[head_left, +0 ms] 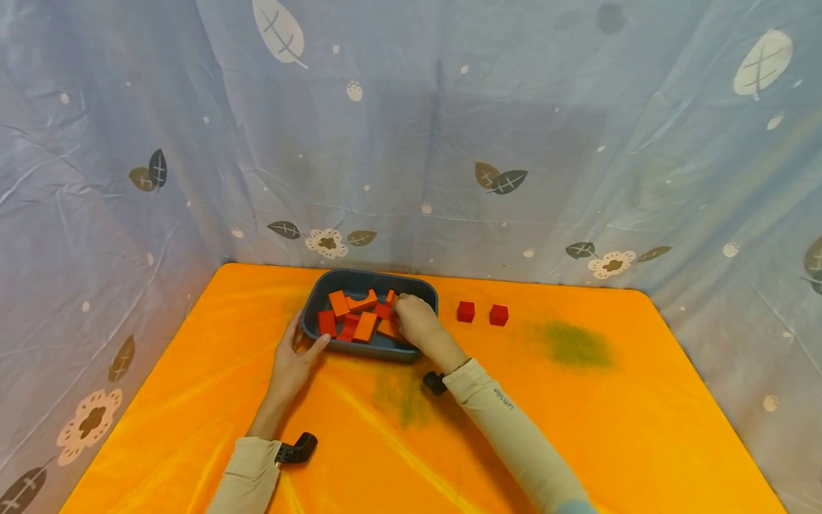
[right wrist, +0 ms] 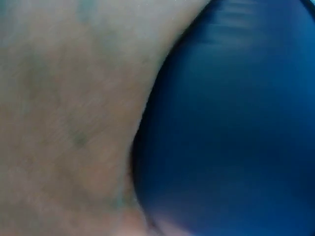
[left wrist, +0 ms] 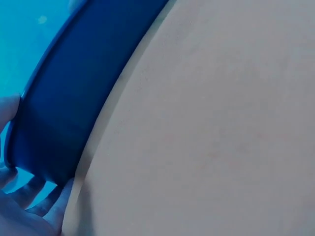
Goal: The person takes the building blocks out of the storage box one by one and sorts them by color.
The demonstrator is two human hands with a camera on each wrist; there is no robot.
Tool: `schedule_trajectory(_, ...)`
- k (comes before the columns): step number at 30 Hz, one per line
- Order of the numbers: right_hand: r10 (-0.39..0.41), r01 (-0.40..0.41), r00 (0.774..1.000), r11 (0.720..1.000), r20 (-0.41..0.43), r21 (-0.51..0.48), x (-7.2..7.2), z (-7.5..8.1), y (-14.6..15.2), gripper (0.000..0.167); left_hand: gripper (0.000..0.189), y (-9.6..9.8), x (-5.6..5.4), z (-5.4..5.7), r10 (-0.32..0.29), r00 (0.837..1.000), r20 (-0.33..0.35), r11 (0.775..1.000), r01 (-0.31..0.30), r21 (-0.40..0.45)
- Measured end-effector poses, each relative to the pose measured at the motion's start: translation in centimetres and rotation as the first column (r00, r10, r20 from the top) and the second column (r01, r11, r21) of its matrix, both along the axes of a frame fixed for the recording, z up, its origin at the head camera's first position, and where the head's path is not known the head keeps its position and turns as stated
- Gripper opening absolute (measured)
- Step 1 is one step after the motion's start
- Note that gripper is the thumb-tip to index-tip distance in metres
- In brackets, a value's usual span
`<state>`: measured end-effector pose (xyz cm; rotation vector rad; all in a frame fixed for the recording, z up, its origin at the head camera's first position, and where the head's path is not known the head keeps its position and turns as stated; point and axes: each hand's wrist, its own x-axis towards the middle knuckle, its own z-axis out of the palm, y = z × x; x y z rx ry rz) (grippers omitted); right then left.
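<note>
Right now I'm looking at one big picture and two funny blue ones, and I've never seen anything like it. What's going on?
There's no robot here: a person is working bare-handed. The big picture comes from a camera worn on the head. The others come from a small black camera on each wrist, so they look close up and bluish. The left grip holds a corner of a dark tub with red and orange blocks inside. The right grip reaches into it, but its fingertips are hidden, so I can't tell what it holds. Beside the tub, two red cubes sit on the orange cloth.
</note>
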<state>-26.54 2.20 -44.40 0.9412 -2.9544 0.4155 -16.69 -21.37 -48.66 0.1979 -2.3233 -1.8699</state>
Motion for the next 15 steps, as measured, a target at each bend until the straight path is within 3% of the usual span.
schedule_trajectory(4, 0.014, -0.014, 0.999, 1.0, 0.036, -0.002, -0.1, 0.1, 0.0, 0.009, 0.08, 0.0, 0.0, 0.1, 0.001, 1.0, 0.001, 1.0, -0.001, 0.012)
schedule_trajectory(12, 0.048, -0.041, 0.989, 0.998, 0.139, -0.05, -0.3, 0.2, 0.1, 0.021, 0.082, 0.0, 0.0, 0.0, 0.001, 1.0, 0.0, 1.0, -0.001, 0.021)
schedule_trajectory(15, 0.043, -0.033, 0.987, 0.997, 0.154, -0.066, -0.3, 0.1, 0.1, 0.021, 0.082, 0.4, 0.5, 1.4, -0.011, 1.0, 0.026, 0.999, 0.01, 0.031)
